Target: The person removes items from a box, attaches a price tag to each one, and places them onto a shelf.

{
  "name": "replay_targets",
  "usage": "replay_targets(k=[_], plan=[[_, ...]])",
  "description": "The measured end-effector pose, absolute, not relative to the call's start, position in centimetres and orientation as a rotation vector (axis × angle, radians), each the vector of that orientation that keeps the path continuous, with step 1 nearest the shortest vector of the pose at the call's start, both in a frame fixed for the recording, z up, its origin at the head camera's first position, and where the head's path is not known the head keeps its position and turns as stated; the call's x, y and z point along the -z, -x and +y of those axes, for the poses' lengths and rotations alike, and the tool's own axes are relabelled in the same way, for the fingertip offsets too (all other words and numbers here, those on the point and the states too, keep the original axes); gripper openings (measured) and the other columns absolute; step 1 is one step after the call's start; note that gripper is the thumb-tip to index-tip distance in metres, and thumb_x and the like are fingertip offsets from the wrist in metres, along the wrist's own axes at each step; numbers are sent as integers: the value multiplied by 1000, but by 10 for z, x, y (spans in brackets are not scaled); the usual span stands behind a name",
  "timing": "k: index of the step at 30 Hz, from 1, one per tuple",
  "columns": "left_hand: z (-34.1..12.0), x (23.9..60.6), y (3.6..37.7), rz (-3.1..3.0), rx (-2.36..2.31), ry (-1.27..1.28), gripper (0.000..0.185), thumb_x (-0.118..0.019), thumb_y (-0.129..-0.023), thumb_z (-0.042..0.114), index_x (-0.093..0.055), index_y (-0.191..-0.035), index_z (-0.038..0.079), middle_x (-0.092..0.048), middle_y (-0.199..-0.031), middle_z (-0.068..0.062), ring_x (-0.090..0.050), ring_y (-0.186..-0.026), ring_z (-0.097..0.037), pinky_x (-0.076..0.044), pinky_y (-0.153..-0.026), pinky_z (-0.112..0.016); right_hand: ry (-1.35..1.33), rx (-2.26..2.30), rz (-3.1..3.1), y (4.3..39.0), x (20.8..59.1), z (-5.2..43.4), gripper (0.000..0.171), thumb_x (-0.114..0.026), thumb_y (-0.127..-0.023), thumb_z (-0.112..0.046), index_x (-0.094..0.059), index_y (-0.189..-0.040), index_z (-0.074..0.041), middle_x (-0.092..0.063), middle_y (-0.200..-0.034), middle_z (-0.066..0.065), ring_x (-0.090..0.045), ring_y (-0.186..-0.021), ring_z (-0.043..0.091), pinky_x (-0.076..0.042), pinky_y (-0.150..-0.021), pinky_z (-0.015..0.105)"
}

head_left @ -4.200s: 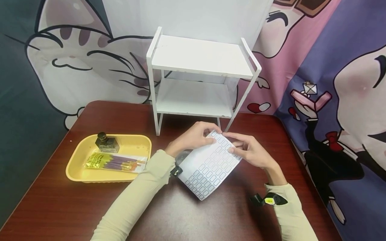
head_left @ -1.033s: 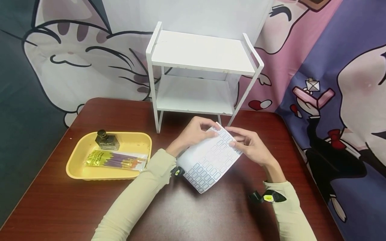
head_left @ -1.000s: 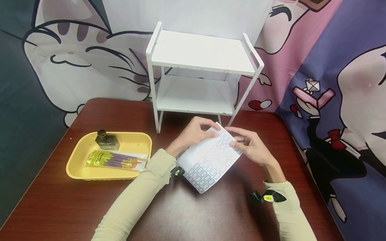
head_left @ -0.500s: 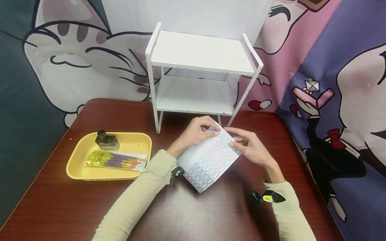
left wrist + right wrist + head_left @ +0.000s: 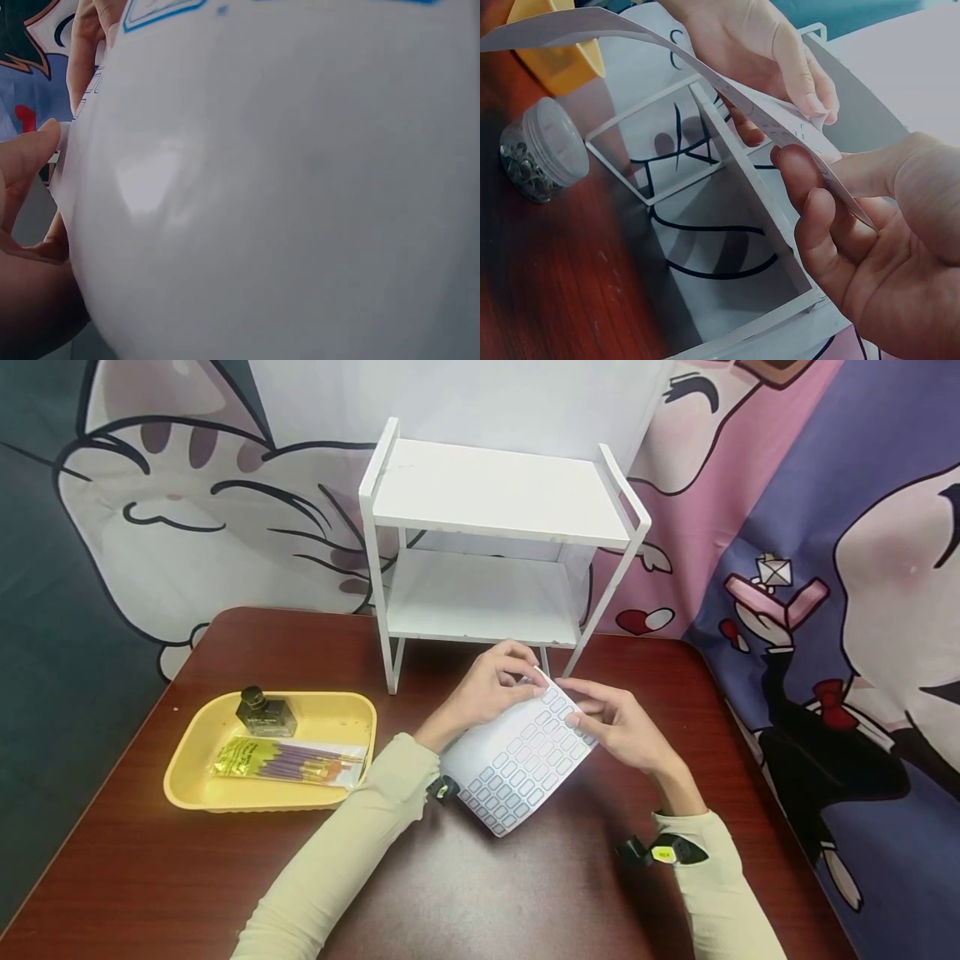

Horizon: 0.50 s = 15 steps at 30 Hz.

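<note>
A white sheet of blue-outlined label stickers (image 5: 517, 768) is held up at a tilt over the table, bowed along its length. My left hand (image 5: 491, 687) pinches its upper corner between thumb and fingers. In the right wrist view, a small raised flap (image 5: 821, 117) shows at those fingertips; whether it is a sticker or the sheet's corner I cannot tell. My right hand (image 5: 628, 731) grips the right edge, thumb on the printed face and fingers behind. The sheet's white surface (image 5: 285, 180) fills most of the left wrist view.
A clear lidded jar of small metal pieces (image 5: 544, 154) stands on the table, hidden in the head view. At left, a yellow tray (image 5: 187, 793) holds an ink bottle (image 5: 266, 717) and a packet of paintbrushes (image 5: 288, 762). Behind the hands stands a white two-tier shelf (image 5: 502, 493).
Since the oldest frame, the sheet and both hands have shifted slightly, and the jar behind the left wrist is now covered in the head view. Over the last second, the left fingers rose slightly.
</note>
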<state>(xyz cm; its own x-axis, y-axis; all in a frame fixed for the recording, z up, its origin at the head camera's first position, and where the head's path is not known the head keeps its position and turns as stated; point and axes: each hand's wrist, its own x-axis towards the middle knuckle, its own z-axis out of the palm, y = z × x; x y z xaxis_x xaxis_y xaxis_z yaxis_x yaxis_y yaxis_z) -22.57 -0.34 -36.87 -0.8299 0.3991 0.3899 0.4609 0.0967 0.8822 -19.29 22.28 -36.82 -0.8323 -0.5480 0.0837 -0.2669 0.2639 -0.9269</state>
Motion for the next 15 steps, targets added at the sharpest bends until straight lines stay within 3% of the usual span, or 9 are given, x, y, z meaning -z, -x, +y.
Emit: replay_targets(k=[5,8,15], plan=[[-4,368,225,-2241,1864,872,8,-72,-77,2,-73,-84,0,-48,-87,-9,-46,-88,-19,-44,-74,-29,754,1615,2261,193,368,222,49,-58,-88,-1,-45,-135,-9,-67,-99,23,-68,-77,23,-56,-67,36],[-4,367,224,-2217,1877,868,9,-72,-77,3,-73,-85,1,-47,-83,-15,-44,-87,-21,-39,-77,-34,747,1612,2263,193,368,222,49,-59,-87,-2,-46,-135,-9,-68,-99,22,-68,-77,24,-56,-66,36],[-7,365,225,-2203,1924,867,9,-71,-78,4,-74,-86,3,-51,-81,-16,-46,-82,-27,-39,-70,-34,757,1588,2281,195,371,223,49,-58,-87,-1,-46,-135,-8,-67,-100,22,-68,-77,24,-56,-67,36]])
